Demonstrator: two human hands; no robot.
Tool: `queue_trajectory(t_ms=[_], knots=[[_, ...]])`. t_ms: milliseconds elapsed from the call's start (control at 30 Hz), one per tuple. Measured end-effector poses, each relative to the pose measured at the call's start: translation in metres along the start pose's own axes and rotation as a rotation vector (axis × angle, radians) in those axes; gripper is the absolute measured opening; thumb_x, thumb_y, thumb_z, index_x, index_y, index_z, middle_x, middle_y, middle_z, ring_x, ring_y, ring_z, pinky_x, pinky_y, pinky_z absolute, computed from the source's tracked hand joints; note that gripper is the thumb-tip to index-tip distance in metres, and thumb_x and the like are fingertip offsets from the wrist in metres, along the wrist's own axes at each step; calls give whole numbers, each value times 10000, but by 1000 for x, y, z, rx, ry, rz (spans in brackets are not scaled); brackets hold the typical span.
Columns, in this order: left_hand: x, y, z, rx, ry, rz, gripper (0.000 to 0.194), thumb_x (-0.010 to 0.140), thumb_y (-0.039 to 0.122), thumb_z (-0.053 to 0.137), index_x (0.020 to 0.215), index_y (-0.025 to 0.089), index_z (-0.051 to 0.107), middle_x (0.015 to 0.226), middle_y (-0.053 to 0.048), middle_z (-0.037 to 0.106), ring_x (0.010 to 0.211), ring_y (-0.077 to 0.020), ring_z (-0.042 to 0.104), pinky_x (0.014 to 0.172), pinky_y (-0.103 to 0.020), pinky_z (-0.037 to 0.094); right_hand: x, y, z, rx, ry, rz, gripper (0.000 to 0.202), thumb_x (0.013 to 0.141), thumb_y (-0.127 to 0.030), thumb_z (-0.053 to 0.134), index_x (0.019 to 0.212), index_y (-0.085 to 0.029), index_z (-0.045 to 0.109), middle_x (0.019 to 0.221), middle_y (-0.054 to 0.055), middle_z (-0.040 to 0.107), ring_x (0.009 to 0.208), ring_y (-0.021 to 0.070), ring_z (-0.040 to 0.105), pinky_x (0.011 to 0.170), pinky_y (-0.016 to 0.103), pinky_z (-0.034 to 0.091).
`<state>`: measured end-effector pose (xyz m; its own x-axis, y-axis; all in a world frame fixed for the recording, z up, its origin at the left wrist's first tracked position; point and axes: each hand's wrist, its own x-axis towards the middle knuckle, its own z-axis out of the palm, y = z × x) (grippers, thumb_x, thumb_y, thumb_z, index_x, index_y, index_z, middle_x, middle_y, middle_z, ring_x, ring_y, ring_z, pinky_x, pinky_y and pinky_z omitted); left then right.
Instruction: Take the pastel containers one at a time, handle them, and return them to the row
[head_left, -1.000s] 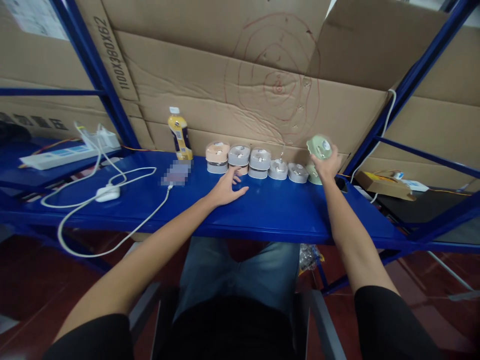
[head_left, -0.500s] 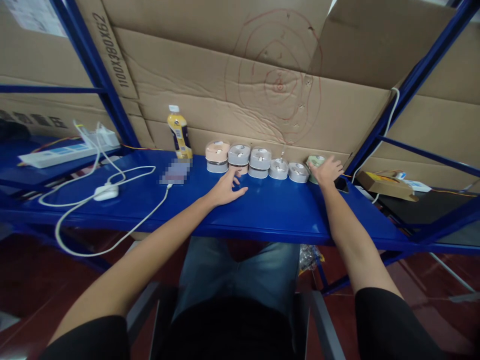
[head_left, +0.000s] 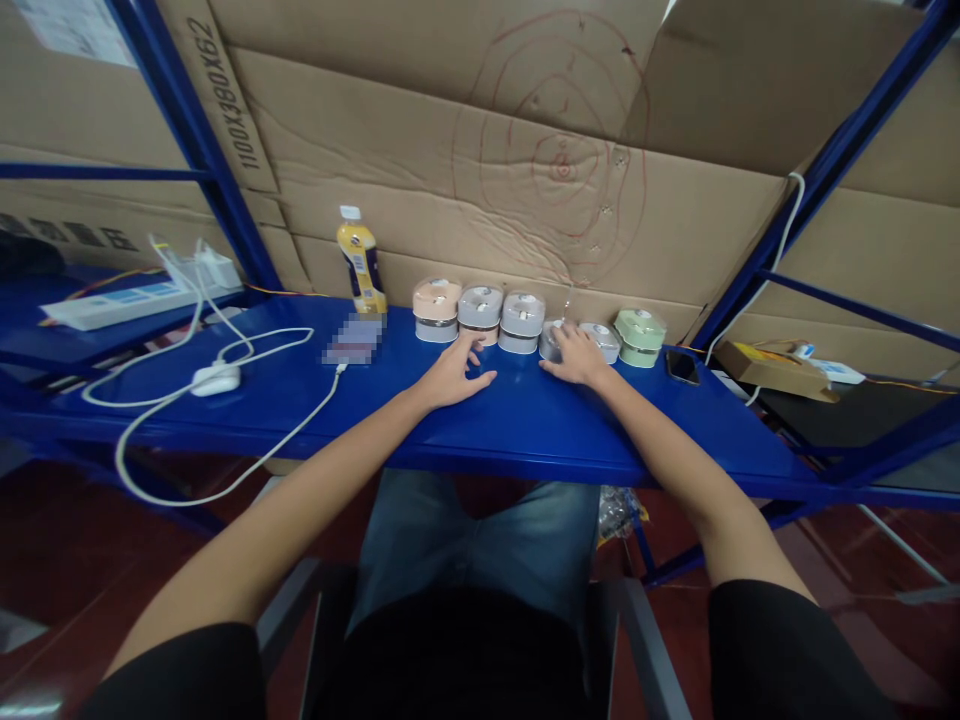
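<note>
My right hand (head_left: 576,356) is on a single grey plastic case (head_left: 550,342) with a clear lid, its thumb at the front and its fingers over the top, hiding much of it. Just right of that stands another low grey case (head_left: 606,345), partly behind the hand. My left hand (head_left: 452,373) rests open on the blue table, fingers apart and holding nothing. It lies in front of the stacked cases: a peach-topped stack (head_left: 437,308), a grey-over-peach stack (head_left: 480,308) and a grey stack (head_left: 522,318). A green stack (head_left: 640,336) ends the row at the right.
A yellow bottle (head_left: 361,262) stands at the left beside a pixelated flat item (head_left: 355,340) joined to a white cable (head_left: 300,428). A phone (head_left: 682,367) lies right of the green stack. Cardboard (head_left: 360,130) backs the blue table (head_left: 517,420).
My right hand has left the green stack and moved left onto a grey case. The green stack and phone are uncovered now. My left hand stays about where it was.
</note>
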<state>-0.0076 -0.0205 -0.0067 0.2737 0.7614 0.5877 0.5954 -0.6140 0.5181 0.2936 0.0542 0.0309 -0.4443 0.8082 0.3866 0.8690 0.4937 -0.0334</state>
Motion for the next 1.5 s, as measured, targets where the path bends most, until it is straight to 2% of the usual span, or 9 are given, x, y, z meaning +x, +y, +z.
queue_trajectory(t_ms=[167,300,400,500,733,933,1100,1167,1500], knots=[[0,4,-2,9,-2,18,681,891,488,756,1451,187,510,1259,-146,684,1005,-267,716,854,-439,621,-17,-11,-16,69,174,181,735,909,-806,669,1229,-146,714,1327,300,703,1353,546,612,1154,742,459],[0,7,-3,-35,-18,17,823,824,574,852,1479,209,514,1293,-147,694,1091,-302,724,934,-478,622,-22,-20,-17,141,53,346,849,819,-805,783,1308,-117,691,1300,332,704,1270,559,672,1053,703,551],[0,6,-2,-126,-73,2,1045,682,614,966,1526,218,497,1384,-184,689,1214,-358,724,1018,-532,619,-27,-32,-20,182,-51,145,880,842,-783,783,1434,-146,651,1314,279,729,1238,514,711,1045,663,577],[0,3,0,-207,-132,24,1203,589,603,1026,1579,217,464,1500,-243,646,1360,-427,678,1115,-613,579,-32,-51,-25,297,-30,-136,910,877,-790,758,1572,-236,563,1432,200,714,1333,460,681,1102,635,569],[-2,0,-1,-198,-195,5,1202,629,585,1008,1609,183,441,1501,-235,667,1400,-454,661,1191,-654,517,-30,-79,-18,382,-160,-279,968,814,-752,839,1565,-198,583,1538,204,667,1412,450,639,1155,626,550],[-2,-1,-2,-144,-134,76,1163,615,632,1013,1582,219,515,1484,-201,674,1378,-437,664,1192,-645,520,-30,-43,-19,551,-33,-248,853,850,-709,828,1515,-214,627,1462,170,718,1256,375,725,1102,569,585],[-4,2,-4,-26,-198,107,650,821,686,855,1298,249,798,1386,-153,674,1358,-413,657,1231,-640,484,-35,-1,-29,510,-114,-35,819,891,-659,807,1507,-152,622,1245,175,783,1076,346,756,993,533,622],[-4,3,-5,-14,-205,88,554,867,709,797,1190,261,852,1375,-146,661,1365,-409,649,1233,-624,490,-36,8,-31,481,-166,22,798,889,-640,822,1500,-166,626,1233,161,785,1067,336,752,992,526,619],[5,-19,-27,34,20,-158,567,865,730,730,1052,209,857,1251,-144,769,1266,-386,690,1189,-563,521,-32,22,-39,417,-212,133,822,808,-474,922,1501,-149,621,1292,163,756,1137,344,743,1024,488,605]])
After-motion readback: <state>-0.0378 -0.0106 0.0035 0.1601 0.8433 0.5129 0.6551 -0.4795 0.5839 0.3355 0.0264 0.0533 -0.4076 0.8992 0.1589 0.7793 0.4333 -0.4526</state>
